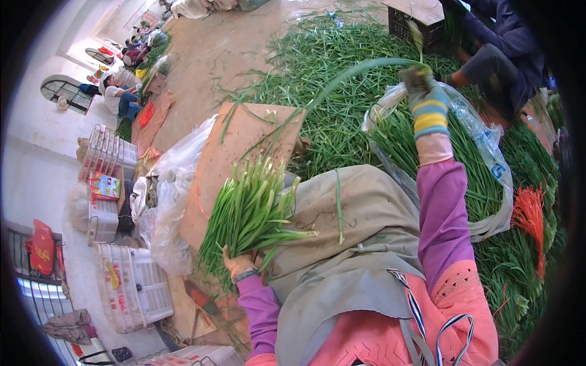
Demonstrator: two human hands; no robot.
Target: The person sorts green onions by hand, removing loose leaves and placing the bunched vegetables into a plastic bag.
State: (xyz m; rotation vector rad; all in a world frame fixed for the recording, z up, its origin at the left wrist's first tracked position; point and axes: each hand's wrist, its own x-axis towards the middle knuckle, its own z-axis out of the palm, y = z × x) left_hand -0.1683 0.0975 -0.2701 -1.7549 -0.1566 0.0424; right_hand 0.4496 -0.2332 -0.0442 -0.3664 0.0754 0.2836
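Note:
My left hand (240,264) is wrapped around the lower part of a thick bunch of green leafy stalks (247,210), likely garlic greens. Their pale cut ends point away from me, over a tan board (238,132). My right hand (425,103), in a striped knit glove, is raised to the upper right, gripping a long green stalk (361,66). That stalk arches left toward the board, and the glove is blurred. Across the grey-brown apron (366,196) on my lap lies one loose stalk (339,206). Below my right hand an opened plastic bag (501,169) holds more long greens (476,155).
Trimmed leaves (329,91) cover the floor ahead. A person in dark clothes (499,59) crouches at upper right beside a black crate (409,27). Red twine (531,210) hangs over greens at right. White plastic crates (132,283) and clear plastic bags (171,201) stand at left.

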